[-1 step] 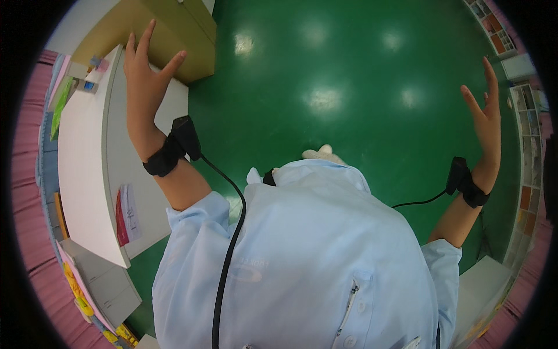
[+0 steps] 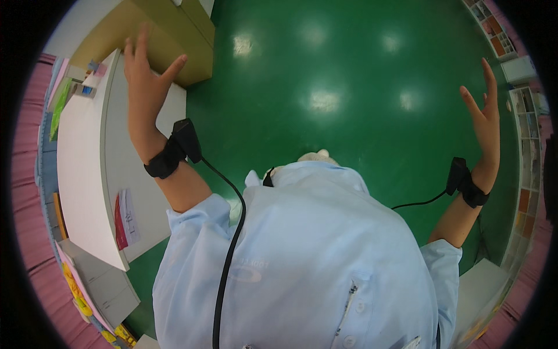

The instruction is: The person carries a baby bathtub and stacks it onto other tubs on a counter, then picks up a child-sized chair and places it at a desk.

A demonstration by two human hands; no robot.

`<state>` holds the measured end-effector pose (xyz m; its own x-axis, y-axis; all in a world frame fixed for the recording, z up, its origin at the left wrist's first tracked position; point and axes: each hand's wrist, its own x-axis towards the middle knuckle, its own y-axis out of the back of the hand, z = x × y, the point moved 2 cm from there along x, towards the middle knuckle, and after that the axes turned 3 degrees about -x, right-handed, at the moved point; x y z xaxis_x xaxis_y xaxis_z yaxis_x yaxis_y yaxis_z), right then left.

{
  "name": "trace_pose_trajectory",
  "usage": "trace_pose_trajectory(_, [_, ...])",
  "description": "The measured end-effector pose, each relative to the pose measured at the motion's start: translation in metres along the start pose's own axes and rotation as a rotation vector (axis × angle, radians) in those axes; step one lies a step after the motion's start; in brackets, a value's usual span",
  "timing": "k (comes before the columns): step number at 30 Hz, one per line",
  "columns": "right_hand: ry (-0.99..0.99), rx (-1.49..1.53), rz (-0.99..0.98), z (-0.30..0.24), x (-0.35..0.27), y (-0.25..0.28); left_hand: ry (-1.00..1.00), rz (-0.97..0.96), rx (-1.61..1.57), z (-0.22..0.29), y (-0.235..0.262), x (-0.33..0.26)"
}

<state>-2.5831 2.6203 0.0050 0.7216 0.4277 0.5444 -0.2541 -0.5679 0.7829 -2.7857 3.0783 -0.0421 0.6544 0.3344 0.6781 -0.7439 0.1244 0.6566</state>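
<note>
My left hand [image 2: 146, 93] is raised at the left, fingers spread and thumb apart, holding nothing. In the picture it overlaps the side of a white cabinet [image 2: 81, 157]; I cannot tell whether it touches it. Over at the right, my right hand [image 2: 487, 119] is also up, with thumb and fingers apart and nothing in them. Each wrist wears a black strap with a small black box: the left wrist device [image 2: 185, 139] and the right wrist device [image 2: 458, 174]. A black cable [image 2: 229, 262] runs from the left one down across my light blue shirt [image 2: 325, 232].
Green glossy floor [image 2: 279, 104] stretches ahead. A yellowish cabinet [image 2: 186, 41] stands at the far left. Red and white papers [image 2: 125, 218] are on the white cabinet's side. Open shelves [image 2: 526, 151] line the right wall, and a pale box-like unit [image 2: 482, 285] stands at lower right.
My left fingers have shifted slightly and their tips look blurred. The surroundings sit a little farther left in the picture, and less of my shoe shows.
</note>
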Motion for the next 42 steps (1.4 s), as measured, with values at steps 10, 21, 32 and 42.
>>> trace_pose_trajectory(10, [0.169, 0.006, -0.010, 0.157, 0.253, -0.139, 0.445, -0.044, -0.022, 0.014, -0.163, 0.170])
trace_pose_trajectory(21, [0.096, 0.100, -0.128, 0.249, 0.490, -0.269, 0.121, -0.124, 0.040, -0.058, -0.364, 0.396])
trace_pose_trajectory(32, [0.091, -0.015, -0.118, 0.370, 0.714, -0.371, 0.118, -0.129, 0.082, -0.100, -0.563, 0.604])
trace_pose_trajectory(42, [-0.045, 0.150, -0.235, 0.493, 0.947, -0.448, 0.418, -0.216, -0.105, -0.107, -0.726, 0.795])
